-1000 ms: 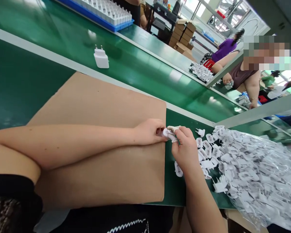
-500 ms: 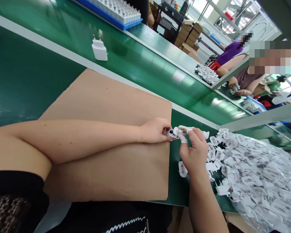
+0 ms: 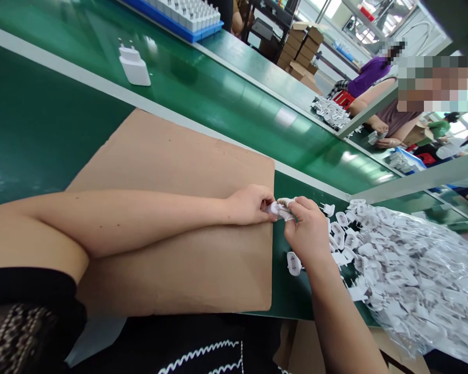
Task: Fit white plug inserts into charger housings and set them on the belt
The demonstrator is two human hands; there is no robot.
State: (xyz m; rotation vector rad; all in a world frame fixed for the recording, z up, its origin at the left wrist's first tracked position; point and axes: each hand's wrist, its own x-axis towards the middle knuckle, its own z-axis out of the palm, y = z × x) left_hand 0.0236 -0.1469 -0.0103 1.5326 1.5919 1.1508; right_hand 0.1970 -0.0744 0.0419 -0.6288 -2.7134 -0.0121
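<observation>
A white plastic part (image 3: 273, 208) is held in the nearly closed fingers of the left hand (image 3: 253, 204) and the curled, partly covered fingers of the right hand (image 3: 309, 227), at the right edge of a cardboard sheet (image 3: 187, 275), near loose plug pieces (image 3: 339, 258) and a clear, filled bag (image 3: 417, 280) on the green surface (image 3: 284, 296).

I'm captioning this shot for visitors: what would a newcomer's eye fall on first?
Probably the heap of white plug parts, largely in clear plastic, at the right. Next, the left hand and right hand, meeting at a small white part by the cardboard's right edge. A white charger shows brightly on the green strip beyond.
</observation>
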